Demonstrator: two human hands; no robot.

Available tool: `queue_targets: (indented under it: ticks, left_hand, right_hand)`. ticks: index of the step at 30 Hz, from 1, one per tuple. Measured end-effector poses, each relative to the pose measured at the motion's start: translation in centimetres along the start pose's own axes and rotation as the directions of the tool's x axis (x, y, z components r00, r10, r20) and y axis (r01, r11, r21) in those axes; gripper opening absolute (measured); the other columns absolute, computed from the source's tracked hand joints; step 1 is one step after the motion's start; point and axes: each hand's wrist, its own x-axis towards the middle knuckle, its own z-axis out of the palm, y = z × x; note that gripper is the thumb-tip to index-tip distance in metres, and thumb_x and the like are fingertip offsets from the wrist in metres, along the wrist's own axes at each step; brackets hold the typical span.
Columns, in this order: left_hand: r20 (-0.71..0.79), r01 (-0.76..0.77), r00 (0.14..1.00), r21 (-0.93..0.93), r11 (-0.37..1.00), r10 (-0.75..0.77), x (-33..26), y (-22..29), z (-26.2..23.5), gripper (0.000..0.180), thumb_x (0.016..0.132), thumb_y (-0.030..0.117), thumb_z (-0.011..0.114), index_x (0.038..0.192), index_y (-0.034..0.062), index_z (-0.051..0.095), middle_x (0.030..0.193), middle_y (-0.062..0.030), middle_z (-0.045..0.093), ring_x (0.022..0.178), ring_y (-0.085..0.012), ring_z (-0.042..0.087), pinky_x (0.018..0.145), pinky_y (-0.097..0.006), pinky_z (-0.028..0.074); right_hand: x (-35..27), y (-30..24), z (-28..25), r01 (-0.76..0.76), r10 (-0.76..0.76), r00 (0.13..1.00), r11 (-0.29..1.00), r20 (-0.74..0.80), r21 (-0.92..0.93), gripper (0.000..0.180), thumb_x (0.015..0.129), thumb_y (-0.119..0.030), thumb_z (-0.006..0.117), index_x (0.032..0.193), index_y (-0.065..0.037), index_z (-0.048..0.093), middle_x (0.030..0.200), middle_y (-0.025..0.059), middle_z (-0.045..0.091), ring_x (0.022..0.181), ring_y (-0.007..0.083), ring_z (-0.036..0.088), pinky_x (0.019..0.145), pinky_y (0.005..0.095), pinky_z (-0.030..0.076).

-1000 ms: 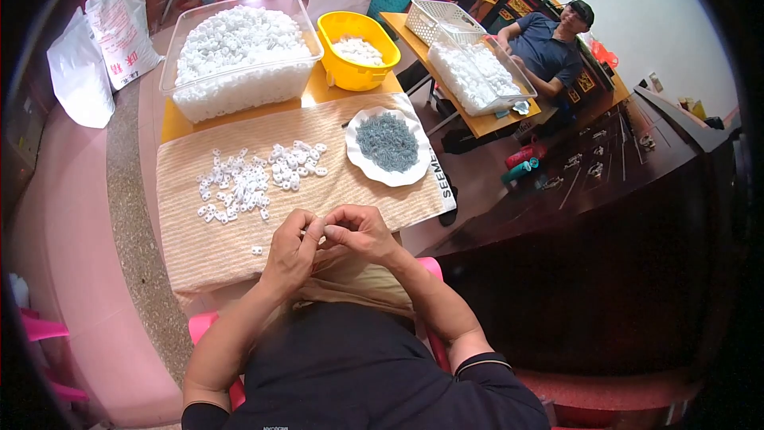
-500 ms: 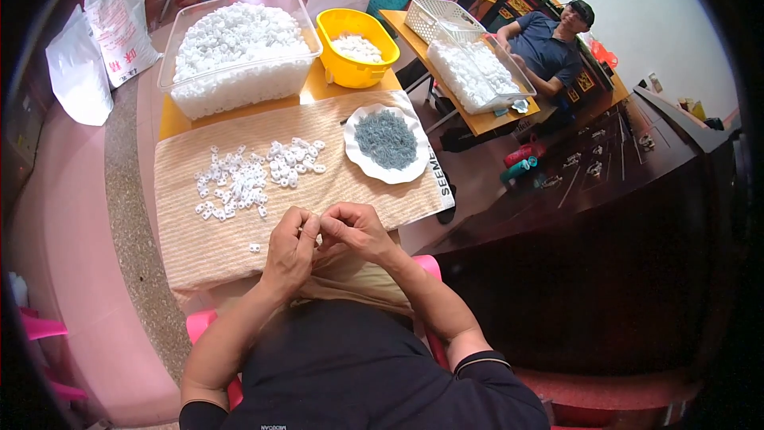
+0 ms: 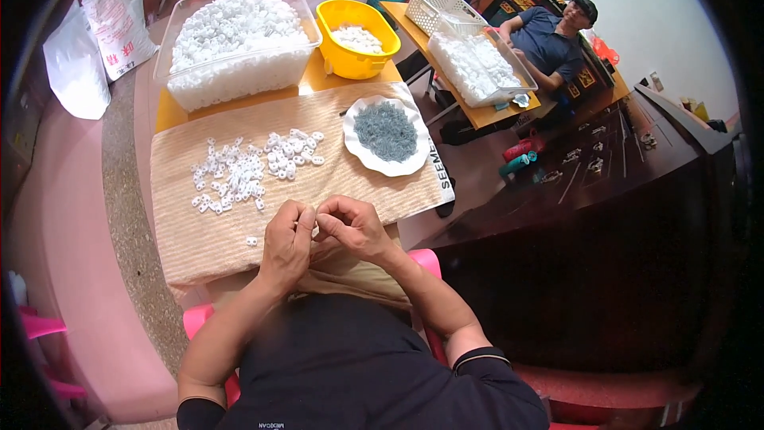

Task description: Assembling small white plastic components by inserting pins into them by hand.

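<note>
White two-holed pieces (image 3: 239, 179), striped cloth (image 3: 195, 248)

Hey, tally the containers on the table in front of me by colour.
Clear rectangular plastic bin heaped with small white pieces: 1
Yellow oval plastic tub: 1
White scalloped plate of thin grey pieces: 1
Total: 3

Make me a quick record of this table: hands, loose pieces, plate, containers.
Left hand: pinching, close beside the right hand
Right hand: pinching; held item too small to tell
Loose pieces: white two-holed pieces heaped on striped cloth; one apart, nearer the person
Plate: white scalloped plate of small grey pieces
Containers: clear bin, yellow basin, both holding white pieces
</note>
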Motion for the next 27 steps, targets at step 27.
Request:
queue_targets:
  ticks: [27]
  left_hand:
    - [-0.065,-0.098,0.992,0.134,0.986,0.108,0.1,1.1,-0.2,0.016,0.093,0.013,0.057,0.087,-0.0013,0.056,0.08,-0.0171,0.055,0.072,-0.0326,0.056,0.064,-0.039,0.044]
  right_hand:
    - [0.1,-0.4,-0.4,-0.051,0.053,0.998,0.997,0.045,-0.054,0.011,0.096,-0.008,0.056,0.099,0.003,0.057,0.083,0.0038,0.061,0.074,0.0104,0.064,0.066,0.0228,0.054]
